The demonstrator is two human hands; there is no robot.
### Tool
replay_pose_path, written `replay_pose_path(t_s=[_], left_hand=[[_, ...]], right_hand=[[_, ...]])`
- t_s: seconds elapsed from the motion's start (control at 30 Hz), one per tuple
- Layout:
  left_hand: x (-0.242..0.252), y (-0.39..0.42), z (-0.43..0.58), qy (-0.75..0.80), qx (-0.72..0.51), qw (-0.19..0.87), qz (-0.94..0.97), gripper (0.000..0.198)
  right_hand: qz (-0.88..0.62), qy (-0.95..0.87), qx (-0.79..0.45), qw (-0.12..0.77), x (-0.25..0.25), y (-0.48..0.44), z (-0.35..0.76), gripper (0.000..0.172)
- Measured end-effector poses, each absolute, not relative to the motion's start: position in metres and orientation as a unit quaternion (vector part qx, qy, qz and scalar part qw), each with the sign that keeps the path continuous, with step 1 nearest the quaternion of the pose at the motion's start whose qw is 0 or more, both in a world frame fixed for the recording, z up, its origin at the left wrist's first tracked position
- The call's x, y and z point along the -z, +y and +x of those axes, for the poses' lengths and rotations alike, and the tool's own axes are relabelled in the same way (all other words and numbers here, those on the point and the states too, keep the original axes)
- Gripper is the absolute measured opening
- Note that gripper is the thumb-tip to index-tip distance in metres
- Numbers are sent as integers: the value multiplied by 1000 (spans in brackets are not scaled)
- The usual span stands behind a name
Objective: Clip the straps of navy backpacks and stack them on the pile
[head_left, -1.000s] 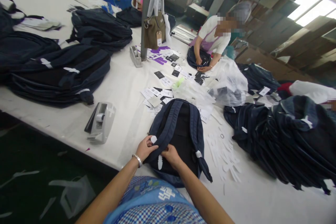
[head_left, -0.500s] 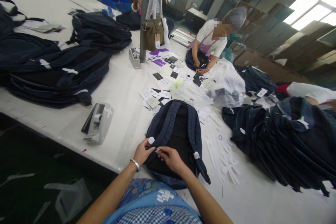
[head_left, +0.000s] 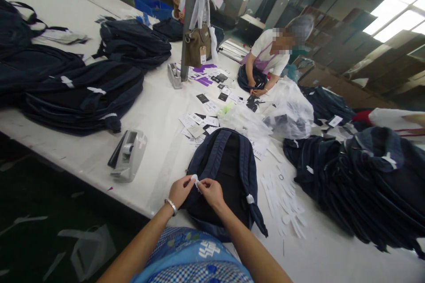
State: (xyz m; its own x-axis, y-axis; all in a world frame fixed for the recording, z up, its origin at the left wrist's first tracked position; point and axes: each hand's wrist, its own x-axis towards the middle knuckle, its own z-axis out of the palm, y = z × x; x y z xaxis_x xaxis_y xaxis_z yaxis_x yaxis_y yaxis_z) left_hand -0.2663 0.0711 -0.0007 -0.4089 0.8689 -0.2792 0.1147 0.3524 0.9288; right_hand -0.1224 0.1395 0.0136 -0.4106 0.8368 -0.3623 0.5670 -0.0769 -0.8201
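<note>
A dark blue backpack [head_left: 229, 163] lies on the white table in front of me, its shoulder straps facing up. Over its lower left part, my left hand [head_left: 180, 191] pinches a small white strip [head_left: 195, 178] by one side. My right hand [head_left: 210, 191] closes its fingertips on the same strip from the other side, close to the left strap. A white piece [head_left: 249, 198] is wrapped around the lower right strap. Loose white strips [head_left: 285, 199] lie to the right of the backpack.
A tape dispenser [head_left: 129, 154] stands at left, backpack piles [head_left: 83, 97] beyond it. More backpacks [head_left: 358, 177] are stacked right. Tags [head_left: 197, 126] and clear plastic bags [head_left: 288, 106] lie ahead. Across the table, a person [head_left: 270, 53] handles a dark bag. A post [head_left: 190, 17] rises ahead.
My two hands have come together at the white strip, with the right fingertips now at its upper part. The whole view has shifted slightly.
</note>
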Motion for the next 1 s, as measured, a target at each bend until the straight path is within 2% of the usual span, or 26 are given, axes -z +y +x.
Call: replay_pose_path(t_s=[0.13, 0.3, 0.53, 0.77, 0.87, 1.0], left_hand=[[-2, 70, -267, 720, -445, 351, 401, 28], [-4, 63, -260, 733, -447, 314, 406, 27], [-3, 61, -259, 708, -483, 371, 357, 25], [-8, 58, -259, 685, -501, 415, 328, 27], [-13, 58, -262, 700, -477, 397, 354, 28], [-14, 61, -266, 710, -479, 400, 325, 34]], right_hand=[[-544, -650, -517, 117, -9, 139, -125, 36], [-522, -638, -550, 133, -11, 140, -128, 35], [-498, -566, -634, 175, -12, 140, -132, 29], [-502, -585, -617, 156, -7, 142, -132, 27], [-515, -582, -604, 177, -6, 141, -135, 26], [-507, -571, -612, 206, -9, 137, -138, 33]])
